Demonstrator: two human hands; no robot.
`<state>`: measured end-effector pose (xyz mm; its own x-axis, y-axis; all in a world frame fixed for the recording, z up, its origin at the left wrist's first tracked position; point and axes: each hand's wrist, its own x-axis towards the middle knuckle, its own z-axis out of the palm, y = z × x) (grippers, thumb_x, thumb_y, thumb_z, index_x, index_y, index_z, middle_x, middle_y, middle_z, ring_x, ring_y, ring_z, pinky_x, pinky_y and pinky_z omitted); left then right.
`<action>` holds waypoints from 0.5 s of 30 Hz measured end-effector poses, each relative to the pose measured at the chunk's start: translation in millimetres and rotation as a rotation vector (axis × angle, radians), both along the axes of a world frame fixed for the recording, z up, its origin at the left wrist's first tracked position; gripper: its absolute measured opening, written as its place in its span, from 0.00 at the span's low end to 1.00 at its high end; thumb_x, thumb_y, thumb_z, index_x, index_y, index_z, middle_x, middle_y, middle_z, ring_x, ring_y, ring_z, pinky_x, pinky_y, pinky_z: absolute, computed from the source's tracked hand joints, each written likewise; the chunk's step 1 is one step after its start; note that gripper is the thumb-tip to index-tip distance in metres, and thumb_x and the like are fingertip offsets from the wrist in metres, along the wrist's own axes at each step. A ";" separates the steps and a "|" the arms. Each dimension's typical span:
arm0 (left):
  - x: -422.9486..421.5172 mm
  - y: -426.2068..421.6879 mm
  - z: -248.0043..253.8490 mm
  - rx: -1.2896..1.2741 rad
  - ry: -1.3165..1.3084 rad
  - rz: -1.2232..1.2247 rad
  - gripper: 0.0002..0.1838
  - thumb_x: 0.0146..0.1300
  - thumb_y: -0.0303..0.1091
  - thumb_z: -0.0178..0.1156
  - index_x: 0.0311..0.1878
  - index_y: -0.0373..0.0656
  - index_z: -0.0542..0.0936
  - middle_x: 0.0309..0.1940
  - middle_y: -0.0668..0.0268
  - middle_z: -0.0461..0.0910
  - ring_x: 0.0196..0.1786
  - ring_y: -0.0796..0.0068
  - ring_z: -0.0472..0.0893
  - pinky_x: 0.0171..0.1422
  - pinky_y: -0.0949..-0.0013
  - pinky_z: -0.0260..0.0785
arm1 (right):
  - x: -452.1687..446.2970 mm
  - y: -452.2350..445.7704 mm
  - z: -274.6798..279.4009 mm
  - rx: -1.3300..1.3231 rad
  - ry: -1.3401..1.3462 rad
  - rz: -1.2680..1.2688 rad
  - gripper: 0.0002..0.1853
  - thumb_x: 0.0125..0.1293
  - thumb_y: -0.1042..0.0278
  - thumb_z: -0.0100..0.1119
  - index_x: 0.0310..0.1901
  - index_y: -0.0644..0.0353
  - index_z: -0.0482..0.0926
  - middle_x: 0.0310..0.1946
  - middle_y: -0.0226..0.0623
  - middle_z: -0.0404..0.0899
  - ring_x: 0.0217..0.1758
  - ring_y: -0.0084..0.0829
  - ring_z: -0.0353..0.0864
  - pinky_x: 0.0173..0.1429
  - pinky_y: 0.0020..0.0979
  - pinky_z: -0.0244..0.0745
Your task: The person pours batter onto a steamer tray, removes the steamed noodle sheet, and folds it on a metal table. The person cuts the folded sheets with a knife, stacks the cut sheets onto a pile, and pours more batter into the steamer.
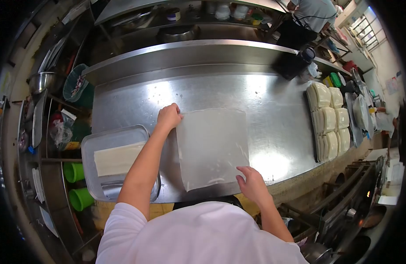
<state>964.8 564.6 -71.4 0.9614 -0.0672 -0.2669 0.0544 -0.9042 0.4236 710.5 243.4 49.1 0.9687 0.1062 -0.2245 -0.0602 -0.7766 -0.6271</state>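
A thin, pale square sheet (212,147) lies flat on the steel table (278,110) in front of me. My left hand (169,117) is at the sheet's upper left corner, its fingers closed together; whether they pinch the edge is too small to tell. Near the lower right corner is my right hand (251,182), with thumb and forefinger apart and nothing between them. To the left, under my left forearm, a clear plastic tray (90,152) holds a stack of cream-coloured sheets (117,160).
Folded cream bundles (328,121) fill a tray at the table's right end, with a dark container (293,66) behind. Green bins (81,199) and a metal bowl (43,82) are at the left. A person (311,17) stands at the back right; a stove is lower right.
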 end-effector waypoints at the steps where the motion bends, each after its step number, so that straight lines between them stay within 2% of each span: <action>1: 0.1 -0.3 0.5 0.009 0.020 -0.003 0.12 0.59 0.39 0.72 0.41 0.43 0.86 0.46 0.56 0.86 0.53 0.53 0.83 0.62 0.54 0.76 | 1.2 -1.6 -0.1 0.000 0.002 -0.002 0.17 0.67 0.72 0.64 0.56 0.65 0.83 0.50 0.52 0.84 0.51 0.53 0.83 0.56 0.44 0.79; 2: 0.5 -0.8 1.0 0.017 0.040 -0.007 0.12 0.59 0.39 0.72 0.41 0.43 0.86 0.46 0.56 0.86 0.53 0.54 0.83 0.62 0.54 0.76 | 2.6 -3.4 -0.3 0.000 0.004 -0.004 0.17 0.67 0.72 0.64 0.56 0.64 0.83 0.50 0.51 0.84 0.51 0.53 0.83 0.55 0.44 0.79; 5: -3.1 1.9 -10.3 0.042 -0.115 -0.064 0.13 0.60 0.40 0.72 0.41 0.42 0.85 0.45 0.55 0.87 0.52 0.52 0.85 0.61 0.53 0.76 | 9.7 -8.9 -0.6 -0.009 0.028 -0.002 0.17 0.67 0.72 0.64 0.56 0.64 0.83 0.48 0.51 0.84 0.47 0.52 0.84 0.54 0.44 0.79; 8: 2.6 0.1 -21.3 -0.118 -0.074 -0.013 0.14 0.61 0.41 0.72 0.42 0.42 0.84 0.45 0.53 0.87 0.53 0.50 0.84 0.60 0.52 0.76 | 16.5 -13.5 -2.5 -0.011 -0.007 -0.013 0.16 0.67 0.71 0.64 0.56 0.64 0.83 0.47 0.51 0.84 0.44 0.51 0.84 0.52 0.44 0.79; 11: 4.0 -8.2 -23.4 -0.149 -0.009 0.150 0.16 0.61 0.43 0.73 0.42 0.41 0.83 0.47 0.52 0.87 0.54 0.48 0.84 0.60 0.51 0.75 | 27.4 -15.9 -0.1 0.014 0.056 -0.044 0.16 0.67 0.71 0.63 0.55 0.66 0.82 0.48 0.54 0.84 0.52 0.56 0.82 0.58 0.48 0.78; 14: -0.4 -17.3 7.6 -0.112 0.089 0.092 0.17 0.61 0.44 0.73 0.46 0.42 0.84 0.49 0.54 0.87 0.53 0.50 0.85 0.59 0.52 0.76 | 45.0 -20.1 -5.5 -0.028 0.023 0.020 0.16 0.67 0.71 0.64 0.55 0.65 0.83 0.48 0.51 0.85 0.47 0.52 0.84 0.54 0.44 0.79; 15: -0.6 -17.0 10.4 -0.068 0.091 0.050 0.17 0.60 0.44 0.73 0.45 0.42 0.85 0.48 0.54 0.88 0.52 0.51 0.86 0.58 0.53 0.77 | 53.6 -20.2 -8.2 -0.041 0.004 0.049 0.17 0.67 0.71 0.64 0.56 0.65 0.83 0.49 0.51 0.85 0.49 0.52 0.84 0.55 0.44 0.79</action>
<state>964.2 547.6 -61.0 0.9360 -0.0404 -0.3496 0.1399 -0.8688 0.4750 764.1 223.2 40.9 0.9616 0.1437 -0.2339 -0.0245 -0.8038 -0.5944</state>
